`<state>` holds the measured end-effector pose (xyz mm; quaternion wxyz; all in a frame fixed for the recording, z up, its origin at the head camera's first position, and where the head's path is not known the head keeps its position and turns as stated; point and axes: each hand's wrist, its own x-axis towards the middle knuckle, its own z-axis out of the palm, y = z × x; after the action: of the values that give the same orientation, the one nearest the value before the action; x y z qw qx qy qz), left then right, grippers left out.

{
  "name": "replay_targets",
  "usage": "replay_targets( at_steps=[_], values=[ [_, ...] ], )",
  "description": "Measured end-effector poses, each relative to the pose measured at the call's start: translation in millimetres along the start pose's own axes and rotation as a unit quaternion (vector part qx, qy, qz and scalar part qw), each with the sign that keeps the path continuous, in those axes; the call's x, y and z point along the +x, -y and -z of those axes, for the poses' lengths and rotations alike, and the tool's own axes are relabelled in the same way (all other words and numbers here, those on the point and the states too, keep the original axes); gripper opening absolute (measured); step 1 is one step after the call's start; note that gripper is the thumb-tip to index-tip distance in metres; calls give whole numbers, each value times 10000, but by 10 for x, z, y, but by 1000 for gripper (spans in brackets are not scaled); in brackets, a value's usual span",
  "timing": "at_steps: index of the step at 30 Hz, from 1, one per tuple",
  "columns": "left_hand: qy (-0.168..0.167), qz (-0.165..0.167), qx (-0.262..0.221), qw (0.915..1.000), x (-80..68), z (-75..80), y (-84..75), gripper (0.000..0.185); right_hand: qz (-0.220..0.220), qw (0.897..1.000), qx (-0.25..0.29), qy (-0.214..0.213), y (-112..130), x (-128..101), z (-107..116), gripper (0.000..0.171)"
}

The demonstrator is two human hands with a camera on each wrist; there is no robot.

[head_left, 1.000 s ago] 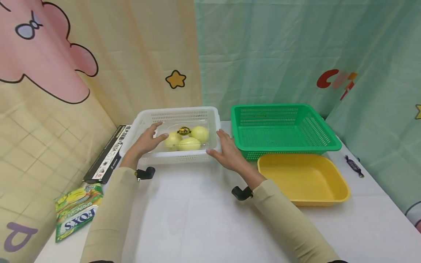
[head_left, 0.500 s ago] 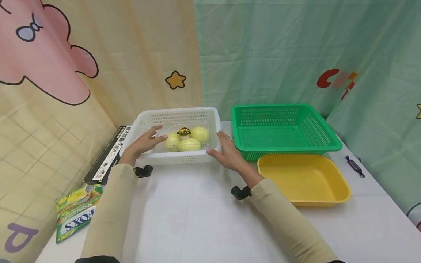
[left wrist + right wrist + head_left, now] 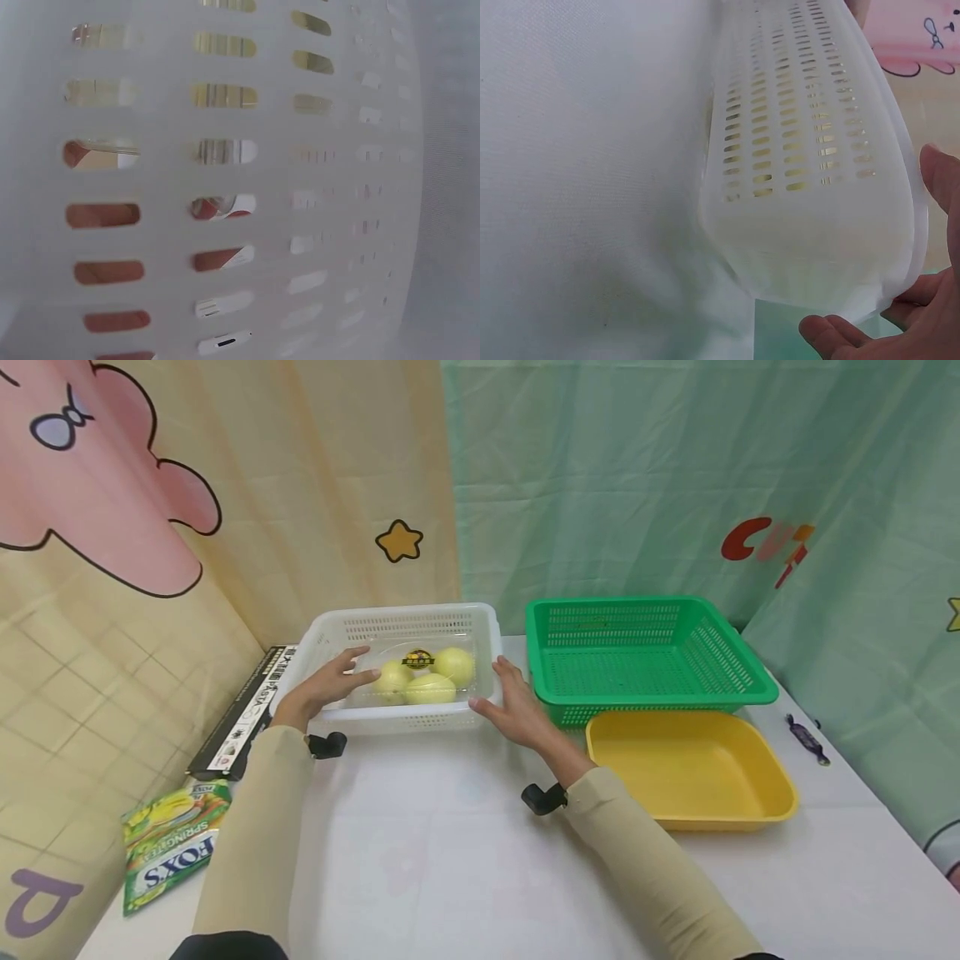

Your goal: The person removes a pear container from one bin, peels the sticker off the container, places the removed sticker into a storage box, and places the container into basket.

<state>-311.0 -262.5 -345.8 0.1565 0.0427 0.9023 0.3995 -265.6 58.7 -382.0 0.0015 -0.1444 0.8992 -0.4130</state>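
White perforated plastic forms the basket (image 3: 405, 713), located at the back of the table (image 3: 420, 852), left of centre. It contains a clear pack (image 3: 416, 675) of round, pale-yellow fruits (image 3: 431, 687).

Handling (estimated): basket light, walls slightly flexible, smooth rim; grip opposite sides of the rim. Pack probably thin, slippery and easily dented, with the fruits supplying most of the weight; support it from both ends and do not squeeze the top.

Left hand (image 3: 322, 685): over the basket's near left corner, thumb spread apart from the fingers above the pack's left end; contact with the pack cannot be confirmed. Right hand (image 3: 517, 706): holds the near right corner, thumb on the near rim, fingers along the right side.

Surroundings: green basket (image 3: 615, 668) to the right, yellow tray (image 3: 675, 768) in front of it; black box (image 3: 243, 718) at left.

Change from one second ago: left hand slightly nearer the person; right hand, basket and pack show no clear displacement.
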Motion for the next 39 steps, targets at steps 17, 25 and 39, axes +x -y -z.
replay_targets(
  at_steps=[17, 25, 39],
  values=[
    [375, 162, -17, 9992, 35, -29, 49, 88, -13, 10000, 39, -9, -30, 6, -54, 80],
    [335, 132, -96, 9993, 47, -27, 52, 90, -3, 10000, -44, 19, -12, -6, -37, 80],
    [-223, -361, -207, 9989, 15, -12, -6, 82, -123, 9998, -130, 15, 15, 13, -31, 81]
  ],
)
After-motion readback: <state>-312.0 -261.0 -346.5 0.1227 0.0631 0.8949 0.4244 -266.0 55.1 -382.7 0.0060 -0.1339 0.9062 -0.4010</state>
